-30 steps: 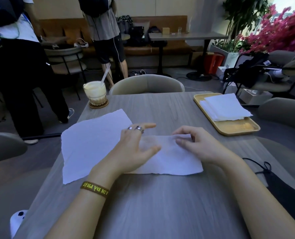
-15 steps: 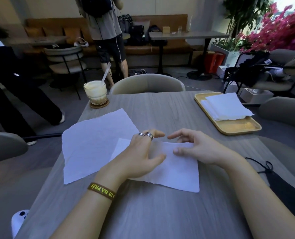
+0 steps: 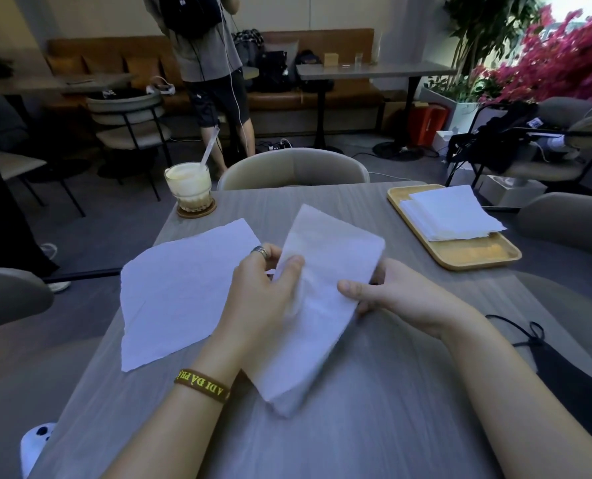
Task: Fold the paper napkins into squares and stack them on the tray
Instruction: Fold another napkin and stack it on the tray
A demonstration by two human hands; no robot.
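A white paper napkin folded in half (image 3: 325, 299) is lifted off the grey table (image 3: 374, 409) and turned lengthwise, its near end hanging down to the tabletop. My left hand (image 3: 263, 292) pinches its left edge between thumb and fingers. My right hand (image 3: 388, 295) grips its right edge, thumb on top. An unfolded napkin (image 3: 180, 292) lies flat on the table to the left. A wooden tray (image 3: 474, 252) at the far right holds a stack of folded napkins (image 3: 450, 214).
A glass of iced drink with a straw (image 3: 189, 184) stands on a coaster at the table's far left corner. A chair back (image 3: 293, 167) faces me across the table. A black strap (image 3: 529, 331) lies at the right edge. A person stands beyond.
The folded napkin lay flat under my hands; both hands have now taken hold of it, lifted it and turned it so it runs away from me.
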